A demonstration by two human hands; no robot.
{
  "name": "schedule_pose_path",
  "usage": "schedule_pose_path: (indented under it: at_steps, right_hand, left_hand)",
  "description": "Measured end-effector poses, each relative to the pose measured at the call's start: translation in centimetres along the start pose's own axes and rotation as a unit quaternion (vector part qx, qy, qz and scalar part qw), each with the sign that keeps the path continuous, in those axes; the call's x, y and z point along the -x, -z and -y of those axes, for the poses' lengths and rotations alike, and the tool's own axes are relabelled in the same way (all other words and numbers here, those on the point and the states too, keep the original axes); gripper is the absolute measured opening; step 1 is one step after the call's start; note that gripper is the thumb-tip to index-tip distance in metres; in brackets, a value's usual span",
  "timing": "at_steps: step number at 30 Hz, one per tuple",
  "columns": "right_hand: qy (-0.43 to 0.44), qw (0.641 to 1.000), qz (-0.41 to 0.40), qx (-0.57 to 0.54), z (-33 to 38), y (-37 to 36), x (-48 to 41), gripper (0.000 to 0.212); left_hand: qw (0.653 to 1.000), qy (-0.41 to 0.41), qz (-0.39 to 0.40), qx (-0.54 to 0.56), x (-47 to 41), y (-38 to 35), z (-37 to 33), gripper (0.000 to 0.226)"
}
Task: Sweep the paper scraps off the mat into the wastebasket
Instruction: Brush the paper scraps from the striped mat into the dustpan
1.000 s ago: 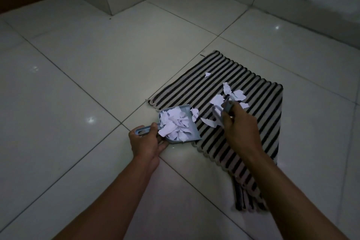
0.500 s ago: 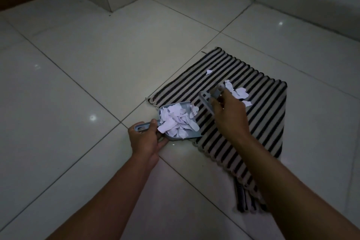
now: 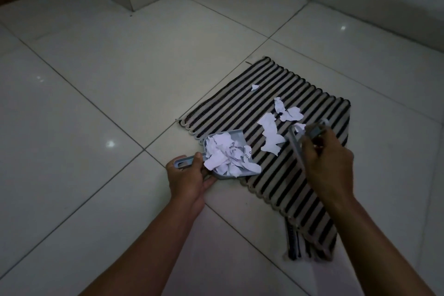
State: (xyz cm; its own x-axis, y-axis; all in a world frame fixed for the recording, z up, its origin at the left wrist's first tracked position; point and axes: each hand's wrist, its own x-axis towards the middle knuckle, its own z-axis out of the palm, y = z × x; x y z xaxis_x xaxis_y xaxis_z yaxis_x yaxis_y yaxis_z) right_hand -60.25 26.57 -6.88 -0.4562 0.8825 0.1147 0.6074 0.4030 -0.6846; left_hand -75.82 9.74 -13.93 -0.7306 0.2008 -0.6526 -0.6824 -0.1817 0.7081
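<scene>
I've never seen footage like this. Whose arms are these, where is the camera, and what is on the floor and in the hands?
There is no machine here. These are a person's two bare arms, filmed by a camera worn on their head and looking down at a tiled floor. The left hand grips the handle of a small grey dustpan, which is heaped with torn paper. The right hand holds a little brush, blurred in the picture. A striped mat lies on the floor, with the dustpan at its edge. A few scraps lie on the mat, the largest between dustpan and brush. No wastebasket is in view.
</scene>
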Motion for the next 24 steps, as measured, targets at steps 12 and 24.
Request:
schedule_pose_path:
  at_steps: [12,24]
  right_hand:
    - [0.051,0.994,0.039,-0.09,2.1,-2.1,2.8,0.01]
    - [0.058,0.997,0.048,-0.024,1.3,-2.8,-1.0,0.024]
  left_hand:
    - [1.0,-0.013,-0.012,-0.005,0.3,-0.4,-0.2,0.03]
    - [1.0,-0.028,-0.002,-0.012,-0.9,-0.6,-1.2,0.03]
